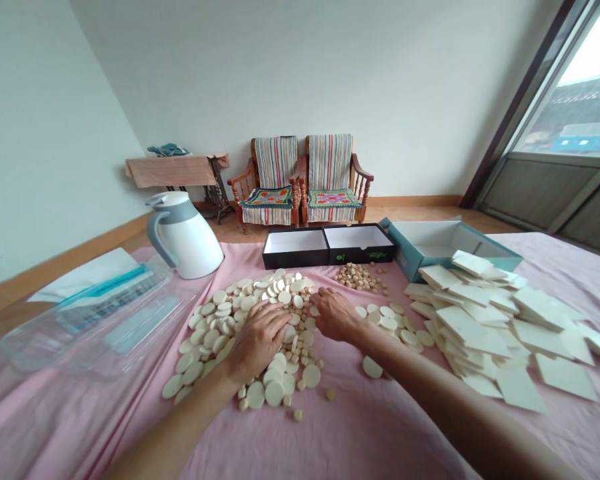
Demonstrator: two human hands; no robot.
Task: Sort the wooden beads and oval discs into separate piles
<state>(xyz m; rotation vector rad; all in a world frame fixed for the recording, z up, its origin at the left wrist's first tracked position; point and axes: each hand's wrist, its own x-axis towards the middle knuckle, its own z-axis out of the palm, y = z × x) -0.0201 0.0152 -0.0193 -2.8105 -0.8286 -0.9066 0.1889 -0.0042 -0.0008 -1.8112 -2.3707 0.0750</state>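
Observation:
A heap of cream round discs point(230, 313) lies on a pink cloth point(360, 427). My left hand point(258, 340) rests palm down on the heap with its fingers spread over the discs. My right hand point(336, 313) lies palm down at the heap's right edge, fingers bent onto the discs; what is under them is hidden. Small cream beads point(360, 276) lie just beyond the right hand, and more discs point(390, 323) lie to its right.
A pile of cream square tiles point(500, 327) covers the right side. A black two-part box point(329, 245) and a teal box point(430, 247) stand behind. A white jug point(183, 233) and clear plastic containers point(90, 320) are at left. Two chairs point(300, 179) stand by the far wall.

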